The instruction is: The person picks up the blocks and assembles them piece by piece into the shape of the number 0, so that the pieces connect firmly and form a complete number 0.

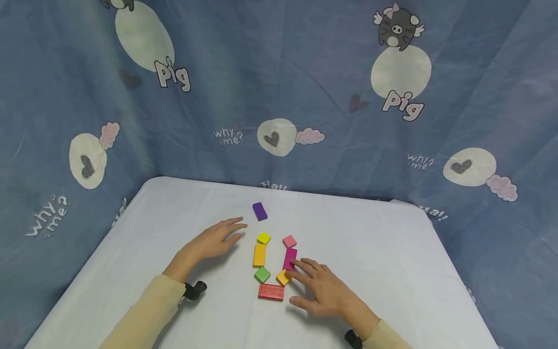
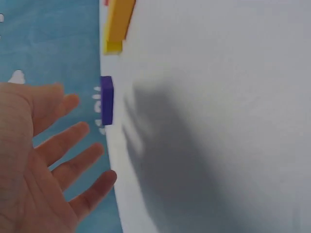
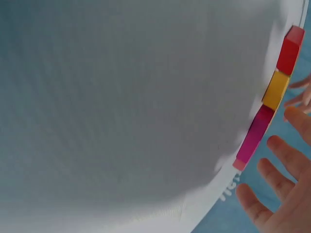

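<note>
Flat coloured blocks lie on the white table in an open U shape. A red block (image 1: 271, 292) forms its near end. Up the left side run a green block (image 1: 262, 275), a long orange block (image 1: 259, 255) and a yellow block (image 1: 263, 238). On the right are a small orange block (image 1: 283, 277), a magenta block (image 1: 289, 259) and a pink block (image 1: 289, 241). My left hand (image 1: 213, 240) hovers left of the yellow block, fingers spread and holding nothing. My right hand (image 1: 324, 288) is beside the right row, its fingertips overlapping the magenta and small orange blocks in the head view.
Farther back, a purple block (image 1: 259, 211) lies apart from the others, beyond my left fingertips. The white tabletop (image 1: 370, 232) reaches back to a blue curtain (image 1: 279, 87) printed with pigs and words. A black wrist camera (image 1: 194, 290) sticks out beside the left sleeve.
</note>
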The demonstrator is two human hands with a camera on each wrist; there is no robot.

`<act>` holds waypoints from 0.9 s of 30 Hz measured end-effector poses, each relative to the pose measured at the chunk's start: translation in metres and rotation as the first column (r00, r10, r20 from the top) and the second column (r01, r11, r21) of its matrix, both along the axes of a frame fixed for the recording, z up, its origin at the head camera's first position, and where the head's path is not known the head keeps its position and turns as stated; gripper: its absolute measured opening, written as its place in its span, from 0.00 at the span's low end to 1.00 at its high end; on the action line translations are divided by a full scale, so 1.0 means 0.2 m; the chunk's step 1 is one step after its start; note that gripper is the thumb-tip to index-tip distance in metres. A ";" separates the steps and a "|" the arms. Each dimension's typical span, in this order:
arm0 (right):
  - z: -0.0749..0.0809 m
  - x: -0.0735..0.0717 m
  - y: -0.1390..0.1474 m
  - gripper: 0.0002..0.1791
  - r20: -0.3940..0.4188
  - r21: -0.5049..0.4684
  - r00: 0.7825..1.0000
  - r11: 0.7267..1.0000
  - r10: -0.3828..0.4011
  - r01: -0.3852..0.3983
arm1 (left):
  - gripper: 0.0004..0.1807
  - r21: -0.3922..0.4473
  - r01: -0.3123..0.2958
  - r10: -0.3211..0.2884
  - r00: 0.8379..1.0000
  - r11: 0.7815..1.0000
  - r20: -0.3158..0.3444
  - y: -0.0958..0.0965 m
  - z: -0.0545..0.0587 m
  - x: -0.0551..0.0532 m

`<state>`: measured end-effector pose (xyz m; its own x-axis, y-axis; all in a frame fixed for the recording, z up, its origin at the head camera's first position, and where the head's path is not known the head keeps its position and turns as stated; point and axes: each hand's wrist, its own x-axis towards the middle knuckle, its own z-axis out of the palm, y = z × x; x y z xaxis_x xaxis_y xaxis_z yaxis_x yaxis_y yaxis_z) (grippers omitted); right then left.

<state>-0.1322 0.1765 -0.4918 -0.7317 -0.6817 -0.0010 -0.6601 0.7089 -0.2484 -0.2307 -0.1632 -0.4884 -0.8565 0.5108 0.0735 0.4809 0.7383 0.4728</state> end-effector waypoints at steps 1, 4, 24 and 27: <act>-0.01 0.01 0.00 0.38 -0.004 0.000 1.000 1.000 0.002 -0.002 | 0.22 -0.011 -0.002 0.002 1.000 1.000 0.004 0.01 -0.01 -0.03; -0.02 0.02 -0.01 0.38 -0.012 -0.001 1.000 1.000 0.005 -0.005 | 0.23 -0.042 0.011 -0.010 1.000 0.999 0.010 0.04 -0.03 -0.11; 0.00 0.02 -0.03 0.37 0.002 0.036 1.000 0.999 -0.001 0.001 | 0.22 -0.162 0.006 -0.002 1.000 0.987 0.026 0.24 -0.06 -0.28; 0.00 0.02 -0.03 0.38 0.008 0.033 1.000 0.999 -0.002 0.001 | 0.20 -0.141 0.016 -0.012 1.000 0.990 0.029 0.26 -0.06 -0.29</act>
